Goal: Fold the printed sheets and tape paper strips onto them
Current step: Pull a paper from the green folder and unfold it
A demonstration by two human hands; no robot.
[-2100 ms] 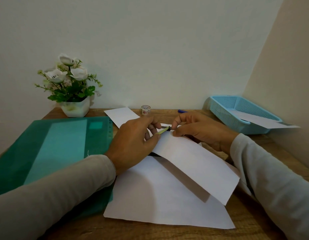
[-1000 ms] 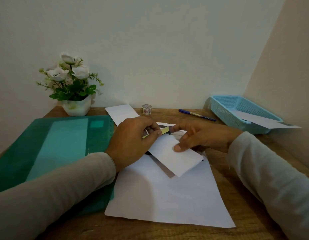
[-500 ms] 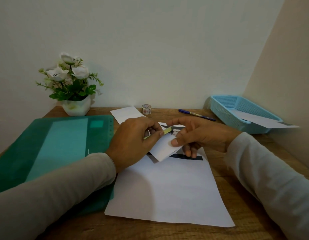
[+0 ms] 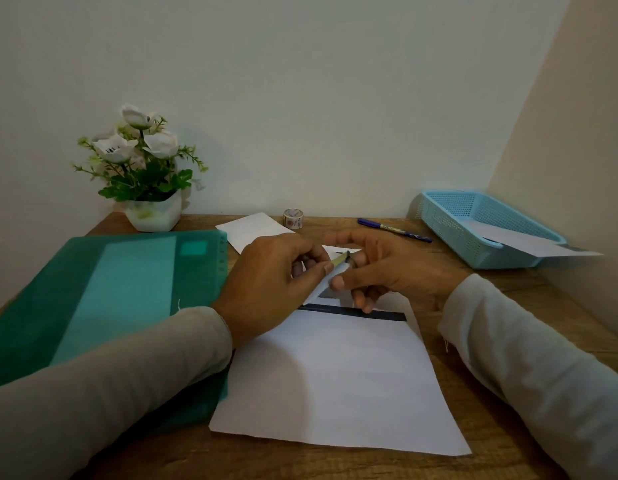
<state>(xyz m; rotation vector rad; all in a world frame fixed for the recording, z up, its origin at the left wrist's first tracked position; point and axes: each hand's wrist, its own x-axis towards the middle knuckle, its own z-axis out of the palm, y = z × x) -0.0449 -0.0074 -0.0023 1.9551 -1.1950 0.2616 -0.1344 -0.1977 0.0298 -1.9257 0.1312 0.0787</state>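
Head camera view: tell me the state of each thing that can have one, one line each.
Left hand, pinches the yellow-green paper strip.
Right hand, pinches the small white sheet.
Large white printed sheet, flat on the wooden table.
Green plastic folder, closed, flat.
Small patterned tape roll, untouched.
Light blue mesh basket, holds one loose white sheet overhanging its rim.

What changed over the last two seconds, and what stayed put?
The folded paper that stretched toward the near right was drawn in by the right hand, which now pinches only a small piece; a dark band on the big sheet beneath is uncovered. The left hand kept pinching the yellow strip. Tape roll, pen, basket, folder unmoved.
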